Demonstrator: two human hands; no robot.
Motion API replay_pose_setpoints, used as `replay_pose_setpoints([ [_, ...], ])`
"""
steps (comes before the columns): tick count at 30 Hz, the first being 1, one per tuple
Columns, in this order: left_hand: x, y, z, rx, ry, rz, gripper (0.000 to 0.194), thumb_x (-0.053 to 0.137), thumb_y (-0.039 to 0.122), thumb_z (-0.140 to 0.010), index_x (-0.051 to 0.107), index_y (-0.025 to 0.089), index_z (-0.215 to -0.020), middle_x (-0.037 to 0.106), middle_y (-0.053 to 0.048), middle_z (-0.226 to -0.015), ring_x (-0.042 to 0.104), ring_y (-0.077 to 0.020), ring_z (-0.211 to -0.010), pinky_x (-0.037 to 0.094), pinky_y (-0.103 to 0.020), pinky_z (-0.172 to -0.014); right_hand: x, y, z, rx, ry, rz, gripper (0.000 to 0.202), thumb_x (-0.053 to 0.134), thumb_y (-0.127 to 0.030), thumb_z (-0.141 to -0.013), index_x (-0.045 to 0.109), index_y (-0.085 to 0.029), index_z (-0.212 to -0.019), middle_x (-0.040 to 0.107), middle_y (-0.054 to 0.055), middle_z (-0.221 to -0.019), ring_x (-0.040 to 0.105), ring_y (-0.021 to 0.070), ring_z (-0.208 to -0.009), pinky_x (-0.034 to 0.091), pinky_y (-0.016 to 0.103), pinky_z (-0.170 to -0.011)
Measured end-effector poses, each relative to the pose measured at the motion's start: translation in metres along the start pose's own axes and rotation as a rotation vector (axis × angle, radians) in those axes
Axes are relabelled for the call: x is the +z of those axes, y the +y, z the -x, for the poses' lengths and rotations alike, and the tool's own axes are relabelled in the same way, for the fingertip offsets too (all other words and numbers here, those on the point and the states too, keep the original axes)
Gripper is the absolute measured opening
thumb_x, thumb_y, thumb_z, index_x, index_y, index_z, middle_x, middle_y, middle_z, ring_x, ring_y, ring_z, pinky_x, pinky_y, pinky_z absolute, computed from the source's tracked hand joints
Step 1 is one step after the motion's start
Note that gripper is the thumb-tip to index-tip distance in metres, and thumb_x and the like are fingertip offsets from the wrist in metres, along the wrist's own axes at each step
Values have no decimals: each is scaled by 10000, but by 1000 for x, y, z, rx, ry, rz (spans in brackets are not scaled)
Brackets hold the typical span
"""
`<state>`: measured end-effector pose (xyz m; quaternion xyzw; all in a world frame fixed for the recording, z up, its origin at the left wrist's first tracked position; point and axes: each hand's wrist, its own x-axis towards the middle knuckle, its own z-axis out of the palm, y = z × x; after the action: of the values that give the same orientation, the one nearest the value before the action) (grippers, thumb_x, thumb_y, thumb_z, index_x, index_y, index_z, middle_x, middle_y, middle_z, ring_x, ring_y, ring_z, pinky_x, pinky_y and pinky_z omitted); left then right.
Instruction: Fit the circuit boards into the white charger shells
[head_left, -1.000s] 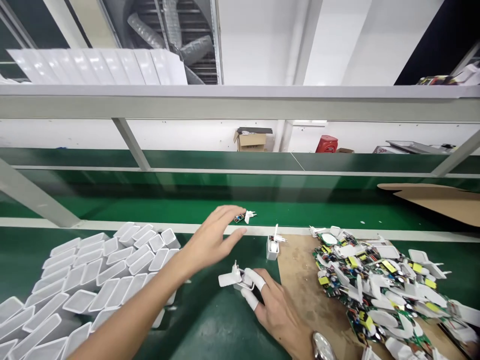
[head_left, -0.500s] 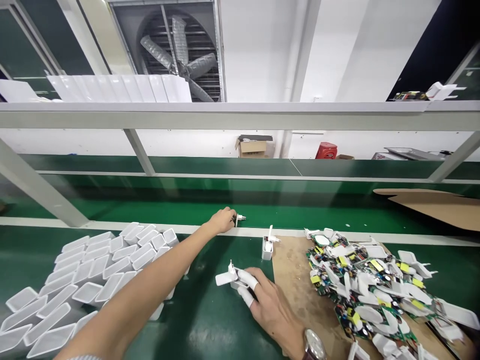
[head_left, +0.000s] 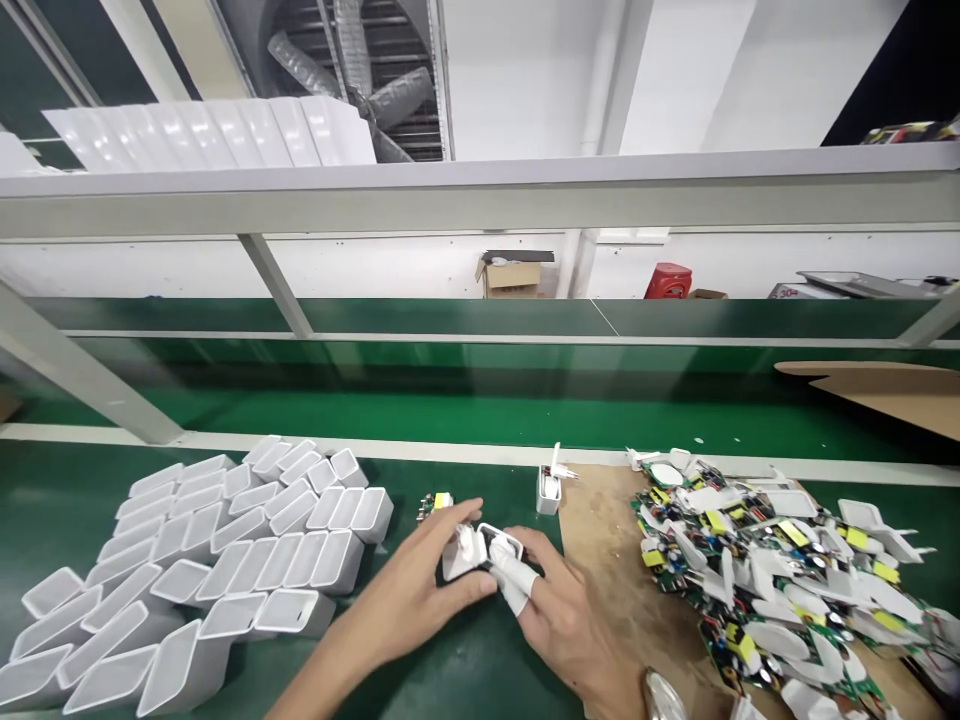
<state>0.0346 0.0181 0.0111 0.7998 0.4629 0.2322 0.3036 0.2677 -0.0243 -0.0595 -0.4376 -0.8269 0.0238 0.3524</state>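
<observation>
Left hand back from the belt, both hands now at the white case [head_left: 514, 541].
The case sits above the bench in the right hand [head_left: 566, 620], pinched by white-covered fingers; the left hand [head_left: 442, 575] has come in around the plug cap [head_left: 463, 548] (whether it grips it, I cannot tell) — so the work is two-handed again. Just behind, a circuit board [head_left: 435, 504] now lies on the green bench, while the belt [head_left: 525, 415] spot reached for half a second ago is bare — open cases [head_left: 300, 560] left, heaped boards [head_left: 757, 580] right.
</observation>
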Motion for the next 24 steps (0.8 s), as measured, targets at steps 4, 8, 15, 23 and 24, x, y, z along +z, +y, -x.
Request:
replay_pose_setpoints([
  [4, 21, -17, 11, -66, 34, 145, 625, 634, 403, -1032, 405, 320, -1607, 685, -106, -1432, 672, -302, -1309, 499, -523, -1170, 1, -1, -1, 48, -33, -119, 353, 514, -88, -981, 695, -254, -1235, 709, 103, -1279, 760, 231, -939, 671, 327, -773],
  [8, 26, -19, 14, -52, 67, 199, 925, 818, 375, -904, 278, 360, -1655, 596, -120, -1535, 606, -344, -1390, 450, -583, -1209, 10, -3, -5, 327, 40, -547, 216, 600, -307, -1039, 730, -265, -1206, 745, 97, -1204, 765, 246, -978, 673, 358, -814],
  [15, 48, 5, 16, 167, 206, 99, 960, 750, 183, -928, 168, 387, -1664, 592, -121, -1492, 579, -329, -1398, 503, -558, -1171, 19, -14, -16, 774, 28, -1350, 532, 636, -689, -953, 744, -209, -1155, 799, 102, -917, 785, 303, -780, 663, 461, -667],
  [23, 52, 18, 10, 148, 229, 88, 891, 742, 194, -921, 257, 357, -1650, 619, -107, -1481, 577, -334, -1408, 601, -474, -1068, 24, -14, -12, 798, 64, -1344, 516, 648, -680, -929, 755, -209, -1112, 811, 107, -894, 801, 331, -811, 669, 496, -710],
  [24, 51, 18, 11, 164, 234, 76, 896, 738, 197, -926, 244, 358, -1656, 621, -106, -1482, 588, -334, -1395, 593, -480, -1077, 25, -13, -11, 802, 76, -1329, 519, 641, -675, -938, 754, -203, -1123, 814, 112, -908, 802, 332, -820, 672, 500, -719],
])
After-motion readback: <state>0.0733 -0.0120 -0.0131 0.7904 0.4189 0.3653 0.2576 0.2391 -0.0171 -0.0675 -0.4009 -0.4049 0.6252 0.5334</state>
